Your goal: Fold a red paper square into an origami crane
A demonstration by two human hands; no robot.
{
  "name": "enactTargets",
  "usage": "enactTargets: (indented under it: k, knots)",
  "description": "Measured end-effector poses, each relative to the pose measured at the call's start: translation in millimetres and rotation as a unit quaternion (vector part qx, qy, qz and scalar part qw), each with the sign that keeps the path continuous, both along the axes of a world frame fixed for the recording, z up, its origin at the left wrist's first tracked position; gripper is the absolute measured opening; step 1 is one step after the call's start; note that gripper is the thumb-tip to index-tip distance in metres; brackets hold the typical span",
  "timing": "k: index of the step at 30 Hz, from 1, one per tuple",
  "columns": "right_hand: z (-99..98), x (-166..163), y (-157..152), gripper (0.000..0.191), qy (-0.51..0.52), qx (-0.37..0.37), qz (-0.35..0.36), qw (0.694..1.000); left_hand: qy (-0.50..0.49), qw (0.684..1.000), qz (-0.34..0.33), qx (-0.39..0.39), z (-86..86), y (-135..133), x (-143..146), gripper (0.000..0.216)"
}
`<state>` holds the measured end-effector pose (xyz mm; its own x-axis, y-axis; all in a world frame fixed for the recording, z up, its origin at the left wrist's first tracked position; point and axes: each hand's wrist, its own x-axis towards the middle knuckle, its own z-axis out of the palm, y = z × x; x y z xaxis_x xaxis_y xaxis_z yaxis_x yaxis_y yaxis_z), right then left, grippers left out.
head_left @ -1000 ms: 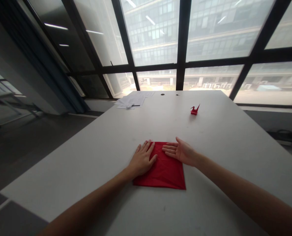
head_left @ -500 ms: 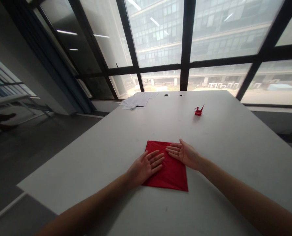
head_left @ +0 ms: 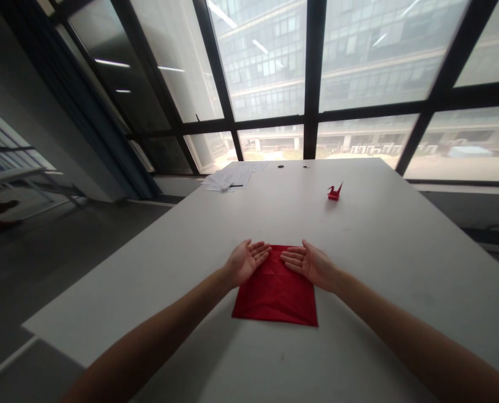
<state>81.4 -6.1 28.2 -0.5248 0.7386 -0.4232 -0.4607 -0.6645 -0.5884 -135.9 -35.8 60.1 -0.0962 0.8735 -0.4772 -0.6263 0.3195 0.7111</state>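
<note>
A creased square of red paper (head_left: 277,296) lies on the white table in front of me. Over its far left corner is my left hand (head_left: 248,262), open, palm up, with its fingers stretched toward the middle. My right hand (head_left: 310,264) is likewise open and palm up over the far right part of the sheet. The two hands cover the far corners, and a strip of red shows between their fingertips. Whether the hands touch the paper or hover just above it, I cannot tell. Neither hand grips anything.
Farther back on the table (head_left: 174,246) stands a red folded paper crane (head_left: 334,192), right of centre. Loose white papers (head_left: 228,178) with a dark pen (head_left: 235,186) lie at the far left. Large windows (head_left: 270,61) rise behind the table.
My left hand has moved away from me and slightly left, from the sheet's left middle to its far left corner. My right hand has barely moved. The view has shifted slightly.
</note>
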Motion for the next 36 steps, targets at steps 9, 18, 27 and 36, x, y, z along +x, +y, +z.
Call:
enactTargets:
  k: [9,18,27,36]
  knots:
    - [-2.8,1,2,0.043,0.002,0.003,0.006,1.000,0.060,0.988,0.136,0.036,-15.1,17,-22,0.021]
    - [-9.7,-2,2,0.043,0.034,0.005,-0.002,0.999,-0.023,0.994,0.043,0.101,-34.3,15,51,0.018]
    - [19.0,32,15,0.034,0.019,0.032,-0.185,0.982,-0.044,0.990,0.035,0.131,-45.0,18,44,0.021]
    - [17.6,63,-77,0.043,-0.077,-0.032,0.225,0.971,-0.049,0.990,0.035,0.129,-42.2,17,47,0.023]
